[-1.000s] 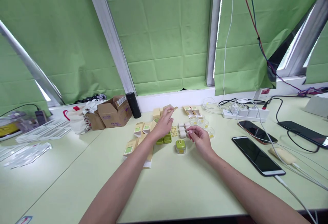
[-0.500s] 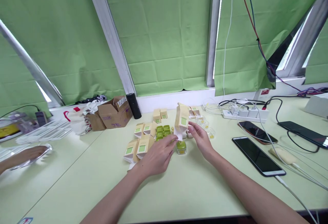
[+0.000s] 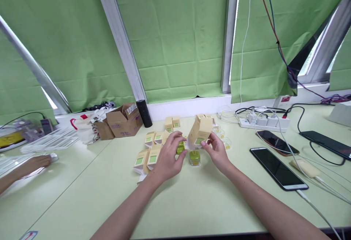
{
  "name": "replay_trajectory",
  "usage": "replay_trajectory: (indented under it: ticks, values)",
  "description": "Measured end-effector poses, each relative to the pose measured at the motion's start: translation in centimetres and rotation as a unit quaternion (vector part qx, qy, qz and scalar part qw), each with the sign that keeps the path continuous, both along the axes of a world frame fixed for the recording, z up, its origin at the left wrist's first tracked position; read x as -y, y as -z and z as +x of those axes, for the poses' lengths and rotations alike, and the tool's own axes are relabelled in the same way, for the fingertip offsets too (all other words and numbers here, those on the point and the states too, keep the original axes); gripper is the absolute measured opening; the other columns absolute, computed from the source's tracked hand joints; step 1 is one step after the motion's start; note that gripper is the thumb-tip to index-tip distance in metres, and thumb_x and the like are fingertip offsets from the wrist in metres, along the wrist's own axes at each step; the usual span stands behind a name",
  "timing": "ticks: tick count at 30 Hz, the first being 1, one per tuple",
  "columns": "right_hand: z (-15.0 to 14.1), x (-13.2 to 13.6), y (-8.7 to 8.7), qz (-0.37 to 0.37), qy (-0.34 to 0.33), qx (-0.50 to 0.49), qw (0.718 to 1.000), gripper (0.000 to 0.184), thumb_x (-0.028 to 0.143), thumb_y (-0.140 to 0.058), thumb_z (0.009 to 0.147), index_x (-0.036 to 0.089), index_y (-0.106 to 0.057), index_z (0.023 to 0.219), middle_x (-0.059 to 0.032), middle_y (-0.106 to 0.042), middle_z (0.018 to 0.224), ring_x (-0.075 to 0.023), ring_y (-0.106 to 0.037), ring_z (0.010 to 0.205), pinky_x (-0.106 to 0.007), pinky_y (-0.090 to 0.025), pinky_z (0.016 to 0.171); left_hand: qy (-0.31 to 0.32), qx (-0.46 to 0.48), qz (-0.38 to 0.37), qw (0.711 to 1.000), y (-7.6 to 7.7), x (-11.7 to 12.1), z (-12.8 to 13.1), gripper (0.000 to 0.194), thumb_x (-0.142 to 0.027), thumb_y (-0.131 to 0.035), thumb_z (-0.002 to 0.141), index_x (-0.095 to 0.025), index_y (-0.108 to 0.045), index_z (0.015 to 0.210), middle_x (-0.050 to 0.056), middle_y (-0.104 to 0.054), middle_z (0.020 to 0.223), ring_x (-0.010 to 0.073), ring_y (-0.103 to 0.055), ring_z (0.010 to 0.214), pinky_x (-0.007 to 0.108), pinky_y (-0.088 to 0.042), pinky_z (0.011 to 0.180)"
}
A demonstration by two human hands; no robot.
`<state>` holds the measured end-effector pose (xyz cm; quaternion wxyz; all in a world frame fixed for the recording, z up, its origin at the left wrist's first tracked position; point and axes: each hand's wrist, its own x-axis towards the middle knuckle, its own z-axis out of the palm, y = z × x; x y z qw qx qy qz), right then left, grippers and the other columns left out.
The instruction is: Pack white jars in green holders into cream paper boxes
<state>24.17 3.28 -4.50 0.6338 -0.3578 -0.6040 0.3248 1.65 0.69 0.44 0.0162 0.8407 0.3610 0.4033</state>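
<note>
Tan cardboard carton (image 3: 202,128), tilted just beyond the green-lidded jar (image 3: 195,158), sat pinched by the right hand (image 3: 218,153); left hand (image 3: 168,157), jar's left, curved open; light pressure seemed wisest!

Cream carton (image 3: 201,129) is in my right hand (image 3: 215,150), thumb and fingers on its right side. It's tilted, top leaning right, green square on the panel facing me, whitish flap at the lower left (can't tell if it's folded in). Small clear container (image 3: 195,161) with a rounded green lid (image 3: 194,155) is upright on the table just nearer me than the carton, lid on, some yellow in the body. Green cups (image 3: 180,147) sit partly hidden behind my left hand (image 3: 170,156).
</note>
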Motion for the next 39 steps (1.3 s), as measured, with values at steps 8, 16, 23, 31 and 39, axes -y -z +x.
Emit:
replay_trajectory:
  ticks: [8, 16, 23, 31, 39]
  values:
    - [-0.4, 0.9, 0.0, 0.095, 0.09, 0.109, 0.985, 0.04, 0.033, -0.063, 0.094, 0.026, -0.06, 0.134, -0.0108, -0.067, 0.126, -0.0308, -0.06, 0.116, -0.047, -0.051, 0.097, 0.006, 0.068, -0.1, 0.993, -0.5, -2.2, 2.4, 0.062, -0.019, -0.072, 0.09, -0.032, -0.046, 0.145, 0.01, -0.051, 0.149, 0.031, -0.051, 0.143, 0.052, -0.046, 0.12]
    - [-0.2, 1.1, -0.1, 0.221, 0.102, 0.215, 0.946, 0.063, 0.018, -0.051, 0.095, 0.034, -0.045, 0.156, -0.0075, -0.053, 0.158, -0.0347, -0.047, 0.144, -0.061, -0.042, 0.116, 0.005, 0.063, 0.03, 0.998, 1.8, -2.2, 1.8, 0.061, -0.004, -0.06, 0.086, -0.033, -0.051, 0.14, 0.013, -0.045, 0.145, 0.0314, -0.047, 0.144, 0.056, -0.048, 0.117]
    - [-0.2, 0.6, 0.8, 0.178, 0.136, 0.209, 0.952, 0.048, 0.026, -0.057, 0.098, 0.03, -0.052, 0.145, -0.012, -0.059, 0.138, -0.0348, -0.051, 0.132, -0.058, -0.046, 0.111, -0.023, 0.039, 0.151, 0.987, 3.5, -2.3, 0.5, 0.055, -0.014, -0.071, 0.086, -0.034, -0.051, 0.134, 0.015, -0.038, 0.145, 0.0354, -0.044, 0.143, 0.058, -0.051, 0.109]
    - [-0.2, 0.6, 0.9, 0.162, 0.13, 0.211, 0.955, 0.04, 0.023, -0.057, 0.097, 0.029, -0.055, 0.136, -0.0106, -0.062, 0.13, -0.034, -0.052, 0.125, -0.056, -0.046, 0.107, -0.036, 0.013, 0.157, 0.987, 4.5, -2.0, 0.4, 0.047, -0.024, -0.077, 0.083, -0.031, -0.053, 0.123, 0.014, -0.04, 0.139, 0.035, -0.046, 0.136, 0.058, -0.051, 0.108]
    - [-0.1, 0.5, 1.0, 0.171, 0.138, 0.215, 0.951, 0.035, 0.026, -0.054, 0.1, 0.027, -0.056, 0.135, -0.011, -0.063, 0.128, -0.0338, -0.053, 0.123, -0.057, -0.047, 0.105, 0.001, 0.06, 0.188, 0.98, 3.5, -1.5, 1.2, 0.061, -0.024, -0.081, 0.081, -0.025, -0.048, 0.133, 0.018, -0.041, 0.142, 0.0376, -0.046, 0.14, 0.058, -0.049, 0.111]
